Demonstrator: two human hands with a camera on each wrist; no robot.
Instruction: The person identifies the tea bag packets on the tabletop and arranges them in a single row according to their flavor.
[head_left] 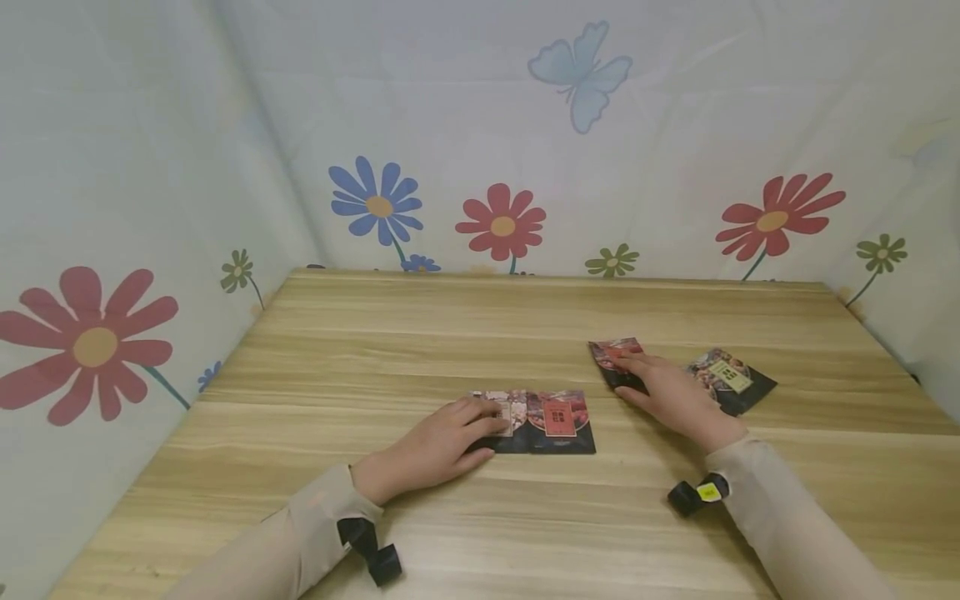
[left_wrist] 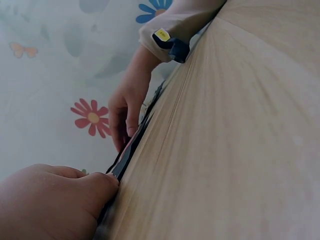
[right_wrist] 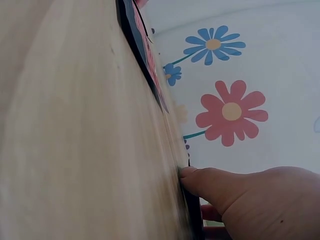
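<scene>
Two flat dark packets lie side by side on the table. My left hand (head_left: 442, 443) rests on the left one, a packet with a pale label (head_left: 517, 417), its fingers over the top and its thumb near the lower edge. Touching it on the right is a packet with a red label (head_left: 558, 421). Farther back, my right hand (head_left: 675, 398) holds a red-and-black packet (head_left: 606, 360), fingers across its top and thumb at its near edge; the hand hides much of it. The right thumb (right_wrist: 210, 182) meets the dark edge in the right wrist view.
Partly behind my right hand, another dark packet with a yellowish label (head_left: 738, 379) lies tilted on the wooden table (head_left: 360, 342). A flower-printed cloth (head_left: 450, 108) surrounds the table's back and sides. Each wrist wears a black camera on a strap.
</scene>
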